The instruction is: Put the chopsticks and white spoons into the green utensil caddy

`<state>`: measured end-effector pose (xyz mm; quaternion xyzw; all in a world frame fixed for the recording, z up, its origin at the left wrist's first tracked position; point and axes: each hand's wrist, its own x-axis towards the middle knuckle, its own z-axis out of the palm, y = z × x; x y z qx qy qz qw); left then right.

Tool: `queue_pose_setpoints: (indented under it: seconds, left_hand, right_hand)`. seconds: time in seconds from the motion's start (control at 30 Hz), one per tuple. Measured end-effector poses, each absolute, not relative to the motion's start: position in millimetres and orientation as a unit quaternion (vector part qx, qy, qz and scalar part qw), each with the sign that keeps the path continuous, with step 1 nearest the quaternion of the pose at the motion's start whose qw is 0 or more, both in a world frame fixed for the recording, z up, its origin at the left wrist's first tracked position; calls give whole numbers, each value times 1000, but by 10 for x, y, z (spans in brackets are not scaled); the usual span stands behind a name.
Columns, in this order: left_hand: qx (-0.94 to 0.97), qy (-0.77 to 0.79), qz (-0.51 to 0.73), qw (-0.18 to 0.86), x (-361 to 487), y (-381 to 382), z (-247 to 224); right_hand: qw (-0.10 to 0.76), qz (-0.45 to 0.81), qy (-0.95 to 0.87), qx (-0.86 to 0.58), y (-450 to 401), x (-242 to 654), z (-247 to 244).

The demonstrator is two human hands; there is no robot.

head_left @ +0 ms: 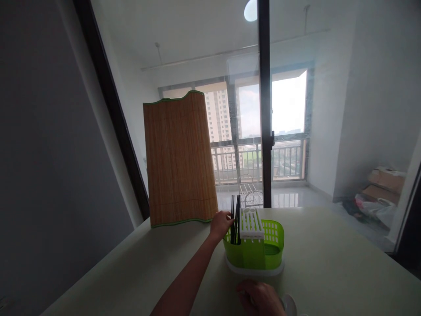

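Observation:
A green plastic basket with a white base stands on the pale table. Its white slotted rack sits on top at the middle. Several black chopsticks stand upright in the left compartment. My left hand is at the basket's left rim, its fingers closed by the chopsticks; whether they grip one is hidden. Nearer to me, in front of the basket, is my right hand, fingers curled, with what it may hold out of sight. A pale rounded object shows beside it at the lower edge.
A bamboo mat with green edging stands upright at the table's back left. Behind the table are a glass door with a dark frame and a white wire rack. Boxes and bags lie on the floor beyond, at right.

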<state>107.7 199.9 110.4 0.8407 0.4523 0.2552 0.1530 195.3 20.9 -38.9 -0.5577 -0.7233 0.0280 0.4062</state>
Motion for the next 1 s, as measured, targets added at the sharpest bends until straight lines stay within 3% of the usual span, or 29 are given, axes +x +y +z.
queue_pose_setpoints:
  seconds: [0.17,0.33,0.47,0.6,0.7,1.0]
  left_hand:
    - [845,450,270,106,1084,1906,1130]
    - [842,425,322,74,907,1653,1149]
    - [807,439,380,110,627,1155,836]
    - [828,431,270,238,464,560,190]
    - [849,416,168,280,517,230,-141]
    - [849,443,122,260,1183,209,-194]
  right_hand:
    - [381,57,-712,-587,194,1967,-329]
    - [457,118,-658,-587,196,2053,-244]
    - [553,209,-580,-560,157,2151,-99]
    - [626,261,-513,-525,64,2169,83]
    - [640,256,-503,-522,-1,2148,173]
    - [630,245,-504,-538,-1,2136,116]
